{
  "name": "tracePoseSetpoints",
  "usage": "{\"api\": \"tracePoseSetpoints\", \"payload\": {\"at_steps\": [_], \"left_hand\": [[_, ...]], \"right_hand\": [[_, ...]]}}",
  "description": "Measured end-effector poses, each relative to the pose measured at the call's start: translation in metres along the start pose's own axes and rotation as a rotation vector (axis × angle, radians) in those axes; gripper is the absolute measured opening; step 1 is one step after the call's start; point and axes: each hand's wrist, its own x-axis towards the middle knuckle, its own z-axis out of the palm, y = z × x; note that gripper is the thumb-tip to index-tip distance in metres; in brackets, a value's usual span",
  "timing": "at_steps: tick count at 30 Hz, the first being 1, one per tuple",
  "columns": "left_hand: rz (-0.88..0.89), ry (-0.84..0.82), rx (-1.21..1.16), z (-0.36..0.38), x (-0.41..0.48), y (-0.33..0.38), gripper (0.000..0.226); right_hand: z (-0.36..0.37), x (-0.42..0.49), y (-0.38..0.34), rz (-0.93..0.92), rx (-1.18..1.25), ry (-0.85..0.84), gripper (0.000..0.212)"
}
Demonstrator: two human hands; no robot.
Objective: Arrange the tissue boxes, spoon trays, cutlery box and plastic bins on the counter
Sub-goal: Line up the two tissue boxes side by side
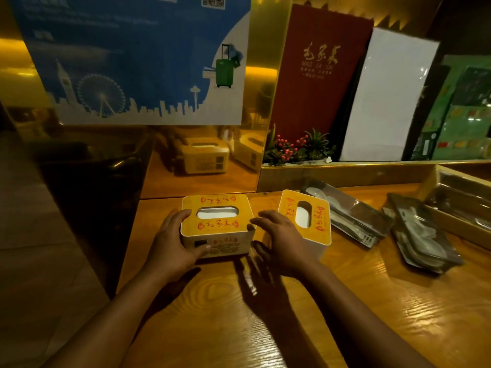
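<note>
A yellow-topped tissue box (216,208) stands at the counter's far left corner. My left hand (175,243) grips its left side, thumb on the front face. My right hand (279,240) hovers with spread fingers just off the box's right edge, a shadow under it. A second tissue box (313,221) stands turned and tilted right behind that hand. Two dark spoon trays (353,219) (422,235) with white spoons lie askew further right. A wooden cutlery box (457,205) sits at the far right edge.
The wooden counter (265,314) ends at a drop on its left side. A gold mirrored wall (202,166) backs the corner. Behind a raised ledge stand a red menu (318,70), a white board (385,96) and a small berry plant (295,150).
</note>
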Motion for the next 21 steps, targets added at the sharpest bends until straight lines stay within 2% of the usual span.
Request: {"api": "tracePoseSetpoints", "payload": {"at_steps": [3, 6, 9, 11, 14, 16, 18, 21], "left_hand": [[0.025, 0.083, 0.046, 0.003, 0.000, 0.019, 0.089], [0.138, 0.142, 0.075, 0.015, -0.002, 0.050, 0.075], [0.248, 0.149, 0.071, 0.037, -0.011, 0.088, 0.062], [0.307, 0.121, 0.063, 0.058, -0.020, 0.112, 0.059], [0.353, 0.059, 0.071, 0.100, -0.035, 0.139, 0.061], [0.389, -0.029, 0.130, 0.131, -0.047, 0.153, 0.066], [0.396, -0.104, 0.254, 0.161, -0.056, 0.166, 0.072], [0.337, -0.081, 0.442, 0.192, -0.059, 0.177, 0.075]], "right_hand": [[-0.032, -0.009, 0.026, 0.066, 0.068, 0.055, 0.047], [-0.062, -0.015, 0.064, 0.204, 0.142, 0.147, 0.042], [-0.085, -0.016, 0.101, 0.348, 0.193, 0.170, 0.044], [-0.093, -0.013, 0.121, 0.369, 0.148, 0.158, 0.048], [-0.096, -0.002, 0.150, 0.327, 0.034, 0.052, 0.067], [-0.092, 0.008, 0.167, 0.231, -0.038, -0.067, 0.079], [-0.086, 0.018, 0.182, 0.082, -0.113, -0.188, 0.084], [-0.079, 0.026, 0.200, -0.089, -0.209, -0.312, 0.085]]}}
